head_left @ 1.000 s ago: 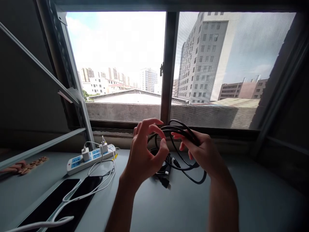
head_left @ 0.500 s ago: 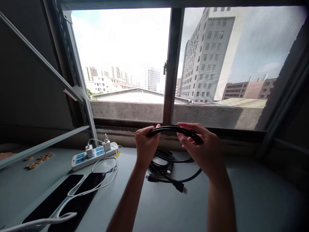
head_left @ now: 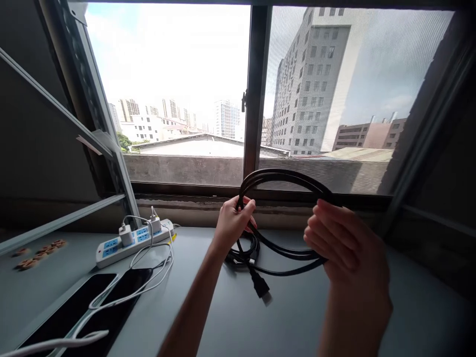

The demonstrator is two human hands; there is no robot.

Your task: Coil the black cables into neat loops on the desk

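Observation:
A black HDMI cable (head_left: 286, 173) is gathered in several wide loops above the table. My left hand (head_left: 238, 215) is closed around the left side of these loops, thumb on top. My right hand (head_left: 347, 243) is at the right side of the loops, fingers stretched toward the left and a little curved. The cable passes behind these fingers, and whether they touch it is unclear. One HDMI plug (head_left: 259, 285) hangs below my left hand with its metal end pointing down. Behind it, another black coiled cable (head_left: 243, 255) lies on the table, partly covered.
A white power strip (head_left: 136, 241) with two plugged-in chargers stands at the left. White cords (head_left: 148, 287) run from it over two dark flat devices (head_left: 70, 307). Small brown pieces (head_left: 40, 254) lie farther left. A metal frame (head_left: 107, 124) and the window (head_left: 255, 114) bound the table.
The cable loops have opened out wider and risen. My right hand has moved right, its fingers straightening, while my left hand keeps its grip. The view has shifted slightly right.

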